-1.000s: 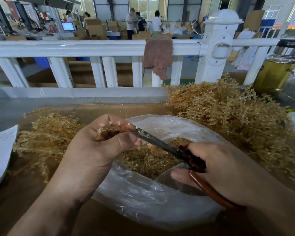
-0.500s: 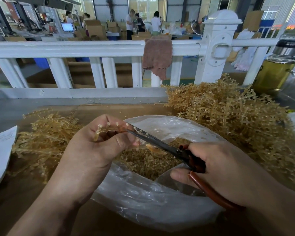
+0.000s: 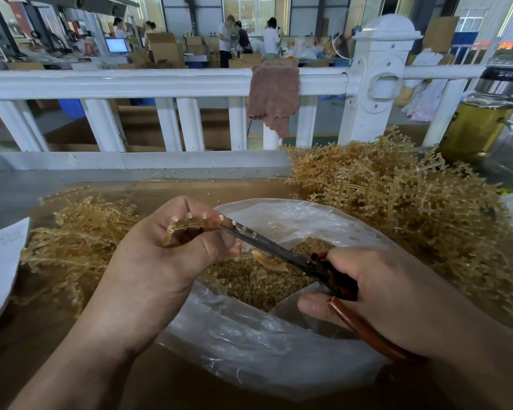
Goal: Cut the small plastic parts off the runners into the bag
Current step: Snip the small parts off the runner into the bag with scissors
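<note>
left hand [image 3: 160, 261] grips the runner [image 3: 187, 224], right hand [image 3: 391, 294] squeezes the scissors [image 3: 267, 244] w/ blades right by that thumb, so prob could nick skin or flick parts past the bag [image 3: 249, 344].

I count: hands, two (left hand [image 3: 160, 261], right hand [image 3: 382, 291]); scissors [image 3: 279, 250], one pair; plastic bag [image 3: 264, 344], one; held runner [image 3: 187, 224], one; runner heaps, two (left heap [image 3: 71, 232], right heap [image 3: 397, 202]); cloth [image 3: 273, 96], one; bottle [image 3: 480, 122], one.

Glossy clear plastic bag [image 3: 249, 344], metal scissors [image 3: 279, 250] (rubbery handles), cloth rag [image 3: 273, 96]
</note>
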`<action>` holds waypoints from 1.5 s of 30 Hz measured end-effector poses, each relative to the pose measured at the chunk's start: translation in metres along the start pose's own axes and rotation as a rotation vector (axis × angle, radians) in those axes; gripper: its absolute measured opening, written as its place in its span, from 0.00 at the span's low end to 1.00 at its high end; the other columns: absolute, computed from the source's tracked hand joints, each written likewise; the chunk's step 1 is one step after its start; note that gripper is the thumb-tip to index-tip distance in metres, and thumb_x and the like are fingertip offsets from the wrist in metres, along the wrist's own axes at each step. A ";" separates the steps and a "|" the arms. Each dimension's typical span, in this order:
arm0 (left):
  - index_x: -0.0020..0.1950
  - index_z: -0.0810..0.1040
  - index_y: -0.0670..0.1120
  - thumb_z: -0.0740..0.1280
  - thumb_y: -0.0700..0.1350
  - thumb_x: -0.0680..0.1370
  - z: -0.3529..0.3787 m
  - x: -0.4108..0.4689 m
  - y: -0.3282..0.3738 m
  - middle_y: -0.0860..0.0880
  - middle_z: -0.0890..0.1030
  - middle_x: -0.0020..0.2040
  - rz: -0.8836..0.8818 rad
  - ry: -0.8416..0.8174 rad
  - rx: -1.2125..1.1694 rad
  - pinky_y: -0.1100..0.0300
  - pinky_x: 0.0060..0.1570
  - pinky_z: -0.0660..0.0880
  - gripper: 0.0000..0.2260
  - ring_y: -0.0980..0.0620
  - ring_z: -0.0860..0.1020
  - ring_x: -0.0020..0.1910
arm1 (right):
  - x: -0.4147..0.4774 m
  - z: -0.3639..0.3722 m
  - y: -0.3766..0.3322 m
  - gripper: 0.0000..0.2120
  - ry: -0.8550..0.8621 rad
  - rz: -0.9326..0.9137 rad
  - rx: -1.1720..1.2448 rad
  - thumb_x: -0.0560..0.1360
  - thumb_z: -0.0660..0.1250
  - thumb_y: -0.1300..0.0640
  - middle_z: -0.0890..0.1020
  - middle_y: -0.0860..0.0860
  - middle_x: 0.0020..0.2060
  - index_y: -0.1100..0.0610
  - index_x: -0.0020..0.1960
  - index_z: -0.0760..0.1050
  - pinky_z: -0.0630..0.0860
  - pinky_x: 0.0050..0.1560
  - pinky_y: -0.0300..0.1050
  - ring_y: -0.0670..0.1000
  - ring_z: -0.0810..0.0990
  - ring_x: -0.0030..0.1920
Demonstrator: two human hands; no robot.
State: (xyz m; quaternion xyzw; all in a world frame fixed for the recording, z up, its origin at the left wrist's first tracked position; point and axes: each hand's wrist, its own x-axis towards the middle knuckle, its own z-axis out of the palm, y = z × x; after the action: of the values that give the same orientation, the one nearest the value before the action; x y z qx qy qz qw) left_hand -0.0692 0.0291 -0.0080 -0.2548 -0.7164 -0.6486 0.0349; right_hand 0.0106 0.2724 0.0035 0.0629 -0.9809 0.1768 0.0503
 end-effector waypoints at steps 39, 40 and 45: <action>0.43 0.84 0.48 0.77 0.48 0.68 0.003 0.001 -0.002 0.41 0.86 0.41 -0.046 0.023 -0.242 0.63 0.46 0.80 0.07 0.47 0.86 0.43 | -0.003 -0.002 -0.007 0.26 0.063 0.031 -0.088 0.60 0.50 0.19 0.77 0.40 0.34 0.40 0.35 0.68 0.68 0.29 0.38 0.41 0.75 0.33; 0.43 0.84 0.47 0.77 0.48 0.68 0.003 0.001 -0.001 0.41 0.86 0.41 -0.049 0.022 -0.246 0.63 0.46 0.80 0.07 0.46 0.86 0.43 | -0.002 -0.002 -0.006 0.26 0.064 0.029 -0.084 0.61 0.50 0.19 0.77 0.40 0.34 0.41 0.34 0.68 0.68 0.30 0.37 0.41 0.75 0.34; 0.42 0.85 0.47 0.77 0.46 0.66 0.004 0.002 0.001 0.40 0.86 0.41 -0.069 0.014 -0.292 0.61 0.47 0.81 0.07 0.44 0.85 0.43 | -0.002 0.000 -0.005 0.31 0.083 0.022 -0.137 0.60 0.49 0.19 0.72 0.46 0.25 0.48 0.31 0.64 0.60 0.26 0.36 0.45 0.72 0.27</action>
State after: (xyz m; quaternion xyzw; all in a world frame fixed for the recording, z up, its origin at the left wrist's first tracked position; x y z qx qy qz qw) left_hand -0.0689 0.0336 -0.0068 -0.2277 -0.6224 -0.7486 -0.0198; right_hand 0.0131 0.2683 0.0051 0.0410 -0.9884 0.1122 0.0933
